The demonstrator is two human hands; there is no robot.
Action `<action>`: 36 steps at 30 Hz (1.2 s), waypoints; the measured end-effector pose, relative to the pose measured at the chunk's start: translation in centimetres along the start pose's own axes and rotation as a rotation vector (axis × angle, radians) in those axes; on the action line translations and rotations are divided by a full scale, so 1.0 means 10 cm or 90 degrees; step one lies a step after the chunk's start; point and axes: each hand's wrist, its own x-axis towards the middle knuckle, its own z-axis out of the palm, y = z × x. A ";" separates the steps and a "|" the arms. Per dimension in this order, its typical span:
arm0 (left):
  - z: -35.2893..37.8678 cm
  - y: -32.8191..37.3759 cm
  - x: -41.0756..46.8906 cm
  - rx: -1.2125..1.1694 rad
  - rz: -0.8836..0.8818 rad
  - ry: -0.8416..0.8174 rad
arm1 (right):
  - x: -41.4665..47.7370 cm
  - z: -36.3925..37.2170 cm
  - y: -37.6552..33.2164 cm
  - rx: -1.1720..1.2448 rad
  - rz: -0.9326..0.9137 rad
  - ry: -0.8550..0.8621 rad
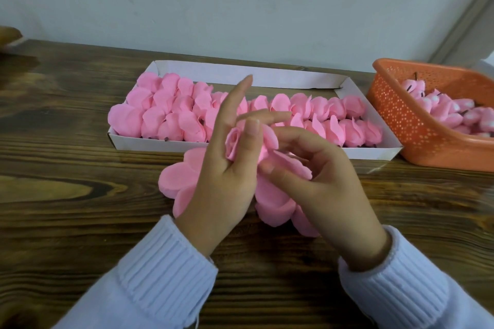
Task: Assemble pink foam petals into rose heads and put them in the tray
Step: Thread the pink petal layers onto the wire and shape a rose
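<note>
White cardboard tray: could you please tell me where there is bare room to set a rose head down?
A free strip runs along the white cardboard tray's far wall, behind the right-hand pink foam rose heads. Its left end and front rows are packed.

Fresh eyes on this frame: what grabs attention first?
At centre, the left hand and right hand hold a half-made pink foam rose over loose petals. Behind them, a white cardboard tray is packed with rows of pink foam rose heads. An orange perforated plastic basket of pink buds sits at the right edge.
</note>
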 end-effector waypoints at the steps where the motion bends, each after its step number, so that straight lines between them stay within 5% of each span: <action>1: 0.01 0.01 -0.01 -0.014 -0.013 -0.007 | 0.00 0.01 0.01 -0.016 -0.012 0.007; 15: -0.04 0.03 -0.01 -0.026 -0.089 -0.106 | 0.04 -0.08 0.08 -0.074 -0.080 -0.012; 20: -0.14 0.03 0.03 0.027 -0.135 -0.226 | 0.08 -0.18 0.08 0.097 0.004 -0.099; 27: -0.17 0.07 0.03 0.033 -0.157 -0.326 | 0.07 -0.24 0.09 0.150 0.137 -0.199; 36: -0.11 0.18 0.04 0.043 -0.137 -0.266 | 0.10 -0.23 0.09 0.122 0.083 -0.203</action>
